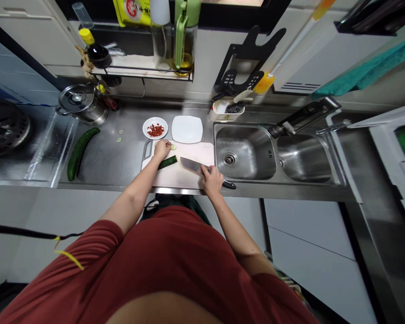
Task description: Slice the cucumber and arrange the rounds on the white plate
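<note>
A white cutting board (195,177) lies in front of me with a cut piece of cucumber (168,162) on it. Beyond that piece, my left hand (162,149) has its fingertips pinched at a thin cucumber slice (173,147). My right hand (212,179) grips a kitchen knife (190,165) near where blade meets handle. The blade points left, its tip just right of the cucumber's pale cut end. Behind the board are a white plate of chopped red pieces (155,130) and a white squarish plate (186,129).
A whole cucumber (79,150) and a few loose slices (120,132) lie on the steel counter to the left. Farther back stands a lidded pot (83,103). A double sink (246,153) borders the board on the right. Bottles fill a wall rack (141,72) above.
</note>
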`<state>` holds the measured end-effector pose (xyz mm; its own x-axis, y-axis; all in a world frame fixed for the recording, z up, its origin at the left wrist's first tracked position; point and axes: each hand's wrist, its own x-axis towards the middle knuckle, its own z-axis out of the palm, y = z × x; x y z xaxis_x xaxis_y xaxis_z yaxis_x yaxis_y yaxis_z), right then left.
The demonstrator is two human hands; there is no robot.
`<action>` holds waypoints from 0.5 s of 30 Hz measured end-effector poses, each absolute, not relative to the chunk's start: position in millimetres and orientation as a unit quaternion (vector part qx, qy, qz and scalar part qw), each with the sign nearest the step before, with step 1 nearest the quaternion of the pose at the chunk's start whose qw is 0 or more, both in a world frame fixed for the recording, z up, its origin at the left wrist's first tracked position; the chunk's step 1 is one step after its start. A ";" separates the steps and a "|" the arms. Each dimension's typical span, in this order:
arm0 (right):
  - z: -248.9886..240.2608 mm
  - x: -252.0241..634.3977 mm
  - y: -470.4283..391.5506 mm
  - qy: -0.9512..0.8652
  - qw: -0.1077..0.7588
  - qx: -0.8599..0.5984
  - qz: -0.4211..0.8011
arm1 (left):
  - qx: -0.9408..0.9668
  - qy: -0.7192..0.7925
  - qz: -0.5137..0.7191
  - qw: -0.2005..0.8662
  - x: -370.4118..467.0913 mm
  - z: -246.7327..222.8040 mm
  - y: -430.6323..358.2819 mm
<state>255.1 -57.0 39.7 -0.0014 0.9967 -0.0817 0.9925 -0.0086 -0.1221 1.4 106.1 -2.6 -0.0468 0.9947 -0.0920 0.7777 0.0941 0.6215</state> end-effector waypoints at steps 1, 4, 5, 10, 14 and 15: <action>39.4 255.3 -57.2 -0.705 0.020 -0.705 0.072 | 0.621 0.703 0.232 0.258 -1.3 -1.3 103.0; 37.3 255.9 -57.3 -0.704 0.042 -0.705 0.080 | 0.559 0.737 0.303 0.231 -11.2 3.9 90.4; 36.1 255.9 -56.9 -0.701 0.052 -0.706 0.087 | 0.542 0.745 0.321 0.220 -14.7 6.2 85.6; 29.1 253.1 -51.3 -0.662 0.158 -0.717 0.150 | 0.482 0.770 0.373 0.191 -29.9 19.2 62.0; 28.3 247.5 -43.4 -0.646 0.219 -0.706 0.189 | 0.481 0.767 0.385 0.179 -34.6 25.1 40.8; 28.8 245.4 -41.3 -0.648 0.222 -0.701 0.197 | 0.500 0.757 0.380 0.181 -33.9 25.3 34.7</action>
